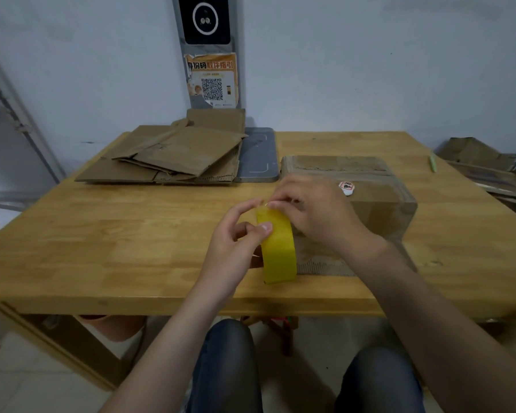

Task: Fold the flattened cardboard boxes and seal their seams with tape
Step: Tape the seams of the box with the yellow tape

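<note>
- Two risks stand out with the tape end (pixel 265 205) only just lifted. The thin film could split or tear off short if the right hand (pixel 313 213) pulls at a slant. It could also drop back and stick to the roll if the pinch slips.
- A third risk is that the yellow tape roll (pixel 277 245) is held up off the wooden table (pixel 116 234). A hard tug against a light grip could twist it out of the left hand (pixel 239 239).
- The left hand grips the roll from its left side, thumb laid across the outer face near the top and the other fingers curled. The forearm rises from the lower left.
- The right hand reaches over from the right with a bent wrist, its fingertips pinching the tape end at the roll's top edge. The contact is slightly blurred.
- The roll sits just in front of the near-left corner of the folded cardboard box (pixel 370 201). I cannot tell whether the box's seams already carry tape.
- The flattened cardboard boxes (pixel 173 156) lie stacked at the table's far left, well away from both hands and next to a grey pad (pixel 258 153).
</note>
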Demonstrator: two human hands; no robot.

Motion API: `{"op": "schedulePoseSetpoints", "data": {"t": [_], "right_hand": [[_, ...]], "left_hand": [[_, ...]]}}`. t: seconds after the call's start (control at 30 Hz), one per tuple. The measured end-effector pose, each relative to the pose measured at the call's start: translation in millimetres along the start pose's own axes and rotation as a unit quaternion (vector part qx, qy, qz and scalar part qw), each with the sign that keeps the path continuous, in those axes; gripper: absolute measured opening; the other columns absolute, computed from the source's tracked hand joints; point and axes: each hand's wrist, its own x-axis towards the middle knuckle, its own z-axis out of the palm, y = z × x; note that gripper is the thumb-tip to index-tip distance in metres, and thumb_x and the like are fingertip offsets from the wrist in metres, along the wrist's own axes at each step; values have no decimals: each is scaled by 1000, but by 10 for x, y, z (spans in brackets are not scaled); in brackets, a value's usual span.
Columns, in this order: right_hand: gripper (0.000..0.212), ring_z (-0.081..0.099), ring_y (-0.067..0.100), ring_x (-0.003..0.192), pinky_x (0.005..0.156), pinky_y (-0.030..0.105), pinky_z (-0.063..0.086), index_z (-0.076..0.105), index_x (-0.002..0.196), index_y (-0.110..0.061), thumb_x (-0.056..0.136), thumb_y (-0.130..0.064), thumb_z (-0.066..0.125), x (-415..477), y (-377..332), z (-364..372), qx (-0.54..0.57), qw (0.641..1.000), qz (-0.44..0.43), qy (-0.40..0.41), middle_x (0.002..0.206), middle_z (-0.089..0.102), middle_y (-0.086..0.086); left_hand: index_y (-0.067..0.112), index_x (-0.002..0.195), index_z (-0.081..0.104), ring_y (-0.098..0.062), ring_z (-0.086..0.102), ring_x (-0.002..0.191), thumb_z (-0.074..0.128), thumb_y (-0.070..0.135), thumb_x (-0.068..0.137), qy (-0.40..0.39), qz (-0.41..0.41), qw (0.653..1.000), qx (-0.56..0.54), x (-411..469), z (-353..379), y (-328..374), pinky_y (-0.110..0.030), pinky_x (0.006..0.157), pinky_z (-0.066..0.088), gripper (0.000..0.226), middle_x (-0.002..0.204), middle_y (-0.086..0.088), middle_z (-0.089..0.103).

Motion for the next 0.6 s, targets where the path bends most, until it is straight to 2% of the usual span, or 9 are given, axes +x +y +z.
{"op": "schedulePoseSetpoints", "data": {"t": [0.07,0.13,0.2,0.27,0.4,0.47,0.53,0.6], "right_hand": [[16,66,18,80,64,42,54,78,91,-15,93,-26,66,-46,5,10,-48,997,-43,28,93,69,-4],[14,66,17,79,62,41,54,77,91,-12,94,-22,68,-92,8,9,-44,995,-67,59,92,69,-3],[11,66,16,79,63,42,55,77,91,-10,94,-18,70,-116,-7,17,-23,994,-68,79,93,69,-1],[10,65,16,81,65,44,55,77,92,-10,94,-18,71,-120,-8,19,-3,995,-55,78,94,69,-1],[8,65,14,83,66,42,55,79,94,-12,92,-19,74,-149,28,-7,29,997,-57,51,95,70,-2],[8,66,14,81,67,41,55,80,96,-14,92,-19,76,-167,28,-4,29,997,-70,30,95,70,-3],[8,66,15,80,68,44,55,80,97,-16,92,-20,75,-187,26,8,30,997,-75,15,96,69,-4],[10,66,16,83,70,46,54,80,99,-16,93,-20,73,-205,41,8,26,996,-80,-5,99,69,-5]], "left_hand": [[49,130,61,-27,67,91,72,29,95,1,-27,999,-26,14,36,-17,-67,92,53,42,93,-18,67],[50,132,59,-29,67,91,73,34,92,0,-31,999,-35,21,49,-21,-66,95,53,46,87,-15,65],[49,126,65,-38,67,96,70,34,95,3,-23,999,-30,22,57,-13,-67,92,53,35,97,-20,67],[46,121,70,-40,66,104,67,32,98,14,-28,999,-37,27,65,-20,-67,90,54,27,108,-18,69],[34,117,75,-29,65,118,63,38,98,43,-54,994,-82,29,96,-25,-56,102,52,23,118,0,73],[25,112,77,-24,65,118,60,33,102,69,-64,991,-98,32,114,-9,-51,107,49,21,114,2,75],[25,105,78,-17,66,114,62,33,100,87,-74,990,-89,31,140,8,-48,108,49,18,109,6,76],[27,101,79,-18,67,113,67,33,97,97,-89,987,-87,34,151,12,-48,107,50,14,107,6,77]]}}
